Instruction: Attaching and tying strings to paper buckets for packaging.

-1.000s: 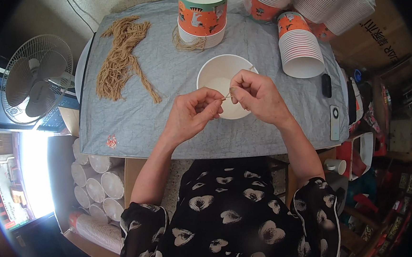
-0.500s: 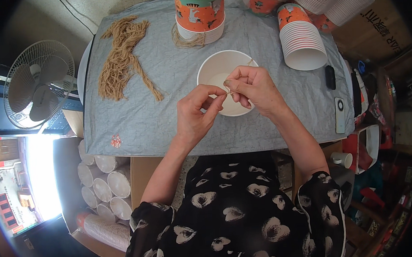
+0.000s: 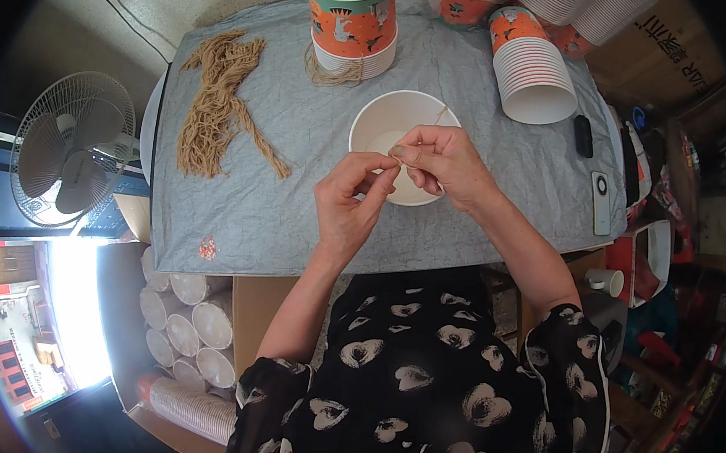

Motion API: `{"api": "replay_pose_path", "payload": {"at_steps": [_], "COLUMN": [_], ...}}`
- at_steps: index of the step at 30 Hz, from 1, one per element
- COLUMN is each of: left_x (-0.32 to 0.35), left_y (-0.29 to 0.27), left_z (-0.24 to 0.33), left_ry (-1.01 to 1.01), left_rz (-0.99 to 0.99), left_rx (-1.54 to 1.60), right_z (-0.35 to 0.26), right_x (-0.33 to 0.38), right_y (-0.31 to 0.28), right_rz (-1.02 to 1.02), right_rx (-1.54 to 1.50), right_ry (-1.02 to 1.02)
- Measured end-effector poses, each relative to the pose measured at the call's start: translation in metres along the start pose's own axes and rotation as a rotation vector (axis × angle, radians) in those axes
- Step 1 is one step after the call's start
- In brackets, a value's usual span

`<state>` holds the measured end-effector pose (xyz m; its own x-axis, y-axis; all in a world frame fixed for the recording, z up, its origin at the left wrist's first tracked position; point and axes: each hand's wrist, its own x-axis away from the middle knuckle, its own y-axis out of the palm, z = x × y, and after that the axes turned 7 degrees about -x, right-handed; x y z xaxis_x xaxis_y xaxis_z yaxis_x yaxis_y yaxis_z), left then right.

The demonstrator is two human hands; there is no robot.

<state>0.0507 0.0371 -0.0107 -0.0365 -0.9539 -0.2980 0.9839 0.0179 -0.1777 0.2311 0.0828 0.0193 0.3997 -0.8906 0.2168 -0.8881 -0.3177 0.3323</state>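
Over a white paper bucket (image 3: 366, 129), my left hand (image 3: 351, 198) and my right hand (image 3: 450, 168) meet fingertip to fingertip. Both pinch a thin brown twine (image 3: 399, 161), of which only a tiny bit shows between the fingers. Another short piece of twine (image 3: 443, 113) crosses the bucket's rim at the far right; my right hand hides how the two parts join. The bucket stands mouth up on the grey table cover. At the far left lies a loose bundle of brown twine (image 3: 212, 111).
Behind the bucket stands an upside-down stack of orange-patterned paper buckets (image 3: 353, 29), with twine around its lower part. More nested buckets (image 3: 534, 80) lie at the back right. A phone (image 3: 600, 201) and a small black object (image 3: 582, 135) rest near the right edge. A fan (image 3: 71, 150) stands left.
My right fingers have drawn slightly closer to my left fingertips, and less twine shows between them. The whole view has shifted a little; the bucket stays in place.
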Motion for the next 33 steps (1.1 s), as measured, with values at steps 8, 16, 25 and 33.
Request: {"api": "replay_pose_path", "payload": {"at_steps": [8, 16, 25, 33], "left_x": [0.0, -0.002, -0.006, -0.007], "left_y": [0.0, -0.01, -0.014, -0.01], "left_z": [0.002, 0.01, 0.005, 0.012], "left_ry": [0.204, -0.318, -0.465, -0.48], "left_rz": [0.067, -0.028, -0.096, -0.078], "left_rx": [-0.244, 0.216, 0.421, 0.386], "right_z": [-0.001, -0.005, 0.015, 0.02], "right_x": [0.002, 0.012, 0.03, 0.029], "right_y": [0.001, -0.004, 0.008, 0.007], "right_rz": [0.024, 0.047, 0.106, 0.115], "right_rx": [0.114, 0.225, 0.583, 0.614], "right_ry": [0.016, -0.206, -0.522, -0.573]}}
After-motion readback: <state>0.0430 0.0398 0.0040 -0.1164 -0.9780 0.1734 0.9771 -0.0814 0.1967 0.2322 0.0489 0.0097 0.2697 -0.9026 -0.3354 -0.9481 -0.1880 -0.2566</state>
